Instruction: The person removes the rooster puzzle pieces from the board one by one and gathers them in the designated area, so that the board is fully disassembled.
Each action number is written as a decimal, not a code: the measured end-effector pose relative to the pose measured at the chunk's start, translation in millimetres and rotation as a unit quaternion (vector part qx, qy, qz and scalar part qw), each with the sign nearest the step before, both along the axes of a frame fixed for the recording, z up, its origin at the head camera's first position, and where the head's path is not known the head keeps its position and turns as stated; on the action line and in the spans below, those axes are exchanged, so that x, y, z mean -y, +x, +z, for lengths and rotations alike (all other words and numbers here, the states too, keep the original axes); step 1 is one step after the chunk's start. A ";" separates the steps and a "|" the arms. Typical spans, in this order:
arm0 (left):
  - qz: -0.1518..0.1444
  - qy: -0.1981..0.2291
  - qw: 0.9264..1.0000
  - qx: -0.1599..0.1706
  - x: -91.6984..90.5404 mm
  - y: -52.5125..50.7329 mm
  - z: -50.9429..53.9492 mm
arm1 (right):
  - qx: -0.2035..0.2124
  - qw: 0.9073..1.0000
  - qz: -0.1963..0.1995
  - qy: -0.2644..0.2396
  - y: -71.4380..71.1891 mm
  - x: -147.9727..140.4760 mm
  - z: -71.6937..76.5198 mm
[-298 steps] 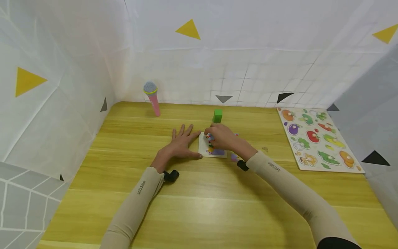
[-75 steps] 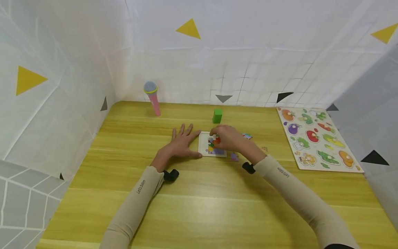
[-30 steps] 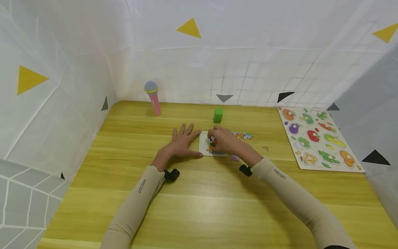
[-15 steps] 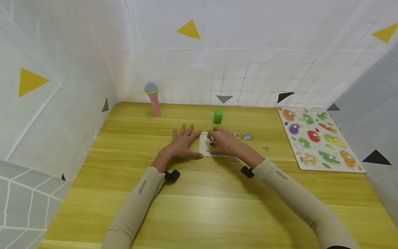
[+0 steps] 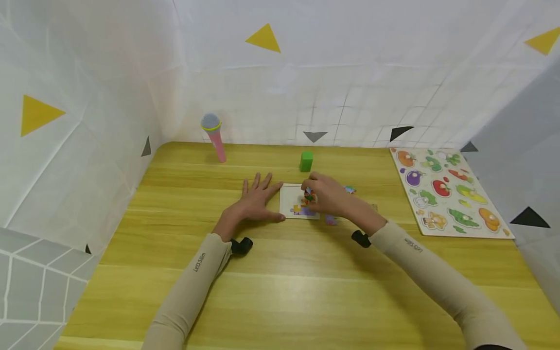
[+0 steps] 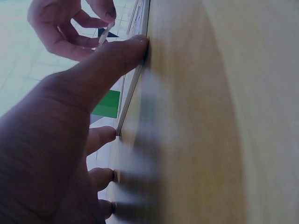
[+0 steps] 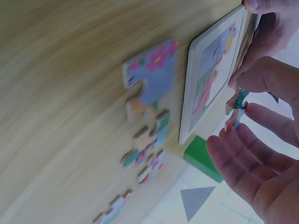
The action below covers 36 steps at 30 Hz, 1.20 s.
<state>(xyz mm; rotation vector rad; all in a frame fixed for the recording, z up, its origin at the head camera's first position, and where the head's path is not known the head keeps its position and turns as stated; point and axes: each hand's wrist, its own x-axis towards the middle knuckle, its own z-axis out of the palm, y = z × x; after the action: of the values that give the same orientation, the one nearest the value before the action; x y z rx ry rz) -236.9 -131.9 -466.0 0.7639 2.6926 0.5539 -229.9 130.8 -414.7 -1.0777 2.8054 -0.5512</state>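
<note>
In the head view, my left hand [image 5: 255, 201] lies spread on the table, its thumb and index finger touching the left edge of a small white puzzle tray [image 5: 286, 197]. A purple and orange section of the picture lies along the tray's lower part. Above the tray, my right hand [image 5: 331, 195] pinches a jigsaw puzzle piece [image 5: 309, 197] between thumb and fingers. The right wrist view shows that piece [image 7: 240, 101], green, orange and blue, raised off the tray. Beside the tray rest several loose puzzle pieces, among them a purple one with pink flowers [image 7: 156, 72].
Behind the tray stands a green block [image 5: 306, 162]. A pink toy microphone [image 5: 215, 138] is at the back left. On the right lies a wooden vegetable peg puzzle board [image 5: 450, 194]. White sheeting [image 5: 372, 87] encloses the table's back and sides.
My right hand has shifted right with the puzzle piece, lifting it off the tray and uncovering more of the lower picture section. My left hand stays in place.
</note>
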 end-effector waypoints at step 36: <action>0.004 0.001 1.000 0.000 0.8 0.0 -0.9 | -0.024 0.999 -0.031 0.010 9.0 -57.4 -4.2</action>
<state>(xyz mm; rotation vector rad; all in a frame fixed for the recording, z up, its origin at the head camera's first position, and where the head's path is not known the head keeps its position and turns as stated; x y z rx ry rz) -236.9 -132.7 -466.9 0.7532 2.6969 0.5588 -220.9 188.2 -419.0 -1.0164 2.8889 -0.5081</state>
